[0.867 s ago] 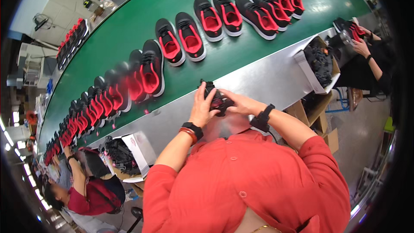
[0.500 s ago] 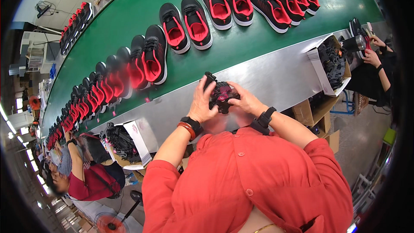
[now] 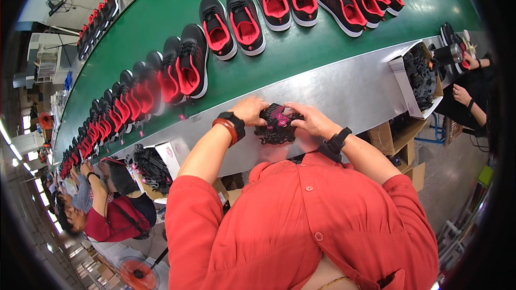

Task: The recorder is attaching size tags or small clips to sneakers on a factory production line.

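Over the metal ledge in front of me is a bundle of small black pieces with pink-purple marks [image 3: 278, 124], its lower edge ragged and looped. What kind of pieces they are I cannot make out. My left hand [image 3: 250, 110] grips the bundle's left side from above, back of the hand up, its thumb hidden. On the other side my right hand [image 3: 314, 122] pinches the bundle's right edge, index finger on top and thumb in front. Just beyond, pairs of black sneakers with red linings [image 3: 246, 24] stand on the green surface [image 3: 226, 88].
Boxes of similar black pieces stand at the right [image 3: 418, 78] and left [image 3: 153, 169]. Brown cartons [image 3: 395, 137] sit below the ledge [image 3: 344, 94]. A person in dark red [image 3: 115, 215] works at the left; another person's hands [image 3: 462, 94] show far right. An orange fan [image 3: 137, 273] stands lower left.
The bundle has been turned so its looped edge fans toward me. My left hand has rolled over to back-up. At far right, the other person's hands have moved apart.
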Action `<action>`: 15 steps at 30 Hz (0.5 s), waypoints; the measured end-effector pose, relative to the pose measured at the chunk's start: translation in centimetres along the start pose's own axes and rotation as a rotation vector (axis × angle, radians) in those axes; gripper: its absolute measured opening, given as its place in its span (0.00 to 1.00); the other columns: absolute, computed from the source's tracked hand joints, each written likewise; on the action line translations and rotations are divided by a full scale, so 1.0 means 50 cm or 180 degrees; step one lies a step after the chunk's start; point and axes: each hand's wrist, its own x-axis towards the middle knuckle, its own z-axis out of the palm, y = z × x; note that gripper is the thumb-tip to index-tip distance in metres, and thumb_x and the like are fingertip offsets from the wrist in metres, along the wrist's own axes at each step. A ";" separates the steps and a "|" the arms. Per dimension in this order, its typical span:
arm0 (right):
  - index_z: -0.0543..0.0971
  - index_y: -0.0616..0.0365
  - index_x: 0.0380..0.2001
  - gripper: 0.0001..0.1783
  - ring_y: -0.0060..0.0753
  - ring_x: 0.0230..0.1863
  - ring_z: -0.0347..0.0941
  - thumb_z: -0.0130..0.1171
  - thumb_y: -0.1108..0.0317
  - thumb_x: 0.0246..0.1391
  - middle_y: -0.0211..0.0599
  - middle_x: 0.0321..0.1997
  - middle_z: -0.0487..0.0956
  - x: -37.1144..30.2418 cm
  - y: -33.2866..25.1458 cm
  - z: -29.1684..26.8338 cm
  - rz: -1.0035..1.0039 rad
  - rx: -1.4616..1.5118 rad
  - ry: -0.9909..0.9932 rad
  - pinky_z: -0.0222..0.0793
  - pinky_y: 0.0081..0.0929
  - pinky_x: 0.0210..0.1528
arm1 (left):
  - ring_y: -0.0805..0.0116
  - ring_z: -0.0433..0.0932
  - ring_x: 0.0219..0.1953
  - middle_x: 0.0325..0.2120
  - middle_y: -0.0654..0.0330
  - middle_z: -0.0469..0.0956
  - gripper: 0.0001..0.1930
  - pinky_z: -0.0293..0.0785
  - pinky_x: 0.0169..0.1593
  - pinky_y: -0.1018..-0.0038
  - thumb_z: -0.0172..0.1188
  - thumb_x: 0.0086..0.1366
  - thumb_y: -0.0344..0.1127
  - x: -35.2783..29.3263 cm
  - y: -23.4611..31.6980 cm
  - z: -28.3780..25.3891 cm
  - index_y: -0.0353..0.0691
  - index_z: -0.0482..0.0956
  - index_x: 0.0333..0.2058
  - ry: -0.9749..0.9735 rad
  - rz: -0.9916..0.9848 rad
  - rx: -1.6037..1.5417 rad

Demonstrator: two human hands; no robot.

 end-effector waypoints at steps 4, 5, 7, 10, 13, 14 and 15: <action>0.70 0.60 0.57 0.28 0.47 0.52 0.75 0.61 0.75 0.50 0.46 0.50 0.79 -0.008 0.021 -0.005 0.0117 0.0166 0.0266 0.70 0.36 0.55 | 0.51 0.76 0.41 0.36 0.48 0.77 0.24 0.72 0.46 0.61 0.69 0.50 0.38 -0.029 0.010 0.040 0.33 0.74 0.44 0.0481 -0.0356 -0.0976; 0.72 0.60 0.55 0.27 0.47 0.52 0.75 0.61 0.75 0.50 0.46 0.50 0.79 -0.008 0.023 -0.010 0.0171 0.0247 0.0341 0.70 0.36 0.55 | 0.52 0.76 0.40 0.36 0.48 0.77 0.23 0.72 0.45 0.62 0.69 0.51 0.37 -0.036 0.019 0.042 0.32 0.74 0.44 0.0610 -0.0488 -0.1254; 0.73 0.61 0.53 0.24 0.47 0.50 0.76 0.62 0.74 0.50 0.46 0.49 0.80 -0.004 -0.022 -0.019 0.0266 0.0420 0.0291 0.70 0.36 0.54 | 0.57 0.76 0.38 0.34 0.51 0.76 0.21 0.72 0.42 0.66 0.68 0.52 0.32 -0.053 0.011 0.080 0.32 0.74 0.44 0.1274 -0.0520 -0.1739; 0.75 0.60 0.51 0.23 0.48 0.48 0.75 0.63 0.73 0.48 0.45 0.47 0.79 -0.016 -0.044 -0.027 -0.0079 -0.0049 0.0487 0.71 0.36 0.53 | 0.56 0.76 0.38 0.34 0.52 0.76 0.21 0.72 0.43 0.66 0.69 0.52 0.32 -0.044 0.047 0.088 0.33 0.74 0.44 0.2053 -0.0397 -0.1709; 0.74 0.58 0.50 0.24 0.49 0.48 0.74 0.65 0.72 0.47 0.45 0.47 0.78 -0.032 0.021 -0.005 -0.0831 -0.0893 0.0737 0.71 0.37 0.52 | 0.51 0.75 0.41 0.39 0.51 0.73 0.20 0.73 0.46 0.65 0.66 0.54 0.30 -0.025 0.069 0.121 0.35 0.72 0.46 0.2529 -0.0024 -0.1422; 0.74 0.58 0.50 0.25 0.50 0.48 0.73 0.65 0.71 0.46 0.45 0.47 0.78 -0.039 0.058 0.009 -0.1103 -0.1165 0.0785 0.71 0.38 0.52 | 0.50 0.75 0.42 0.40 0.50 0.72 0.20 0.73 0.46 0.65 0.66 0.55 0.29 -0.019 0.066 0.150 0.35 0.71 0.46 0.2721 0.0134 -0.1326; 0.73 0.57 0.50 0.26 0.50 0.49 0.72 0.67 0.70 0.45 0.44 0.49 0.75 -0.046 0.065 0.018 -0.1146 -0.1209 0.0740 0.70 0.39 0.52 | 0.48 0.74 0.43 0.43 0.49 0.71 0.20 0.73 0.46 0.64 0.65 0.56 0.29 -0.020 0.067 0.173 0.36 0.70 0.46 0.2724 0.0165 -0.1307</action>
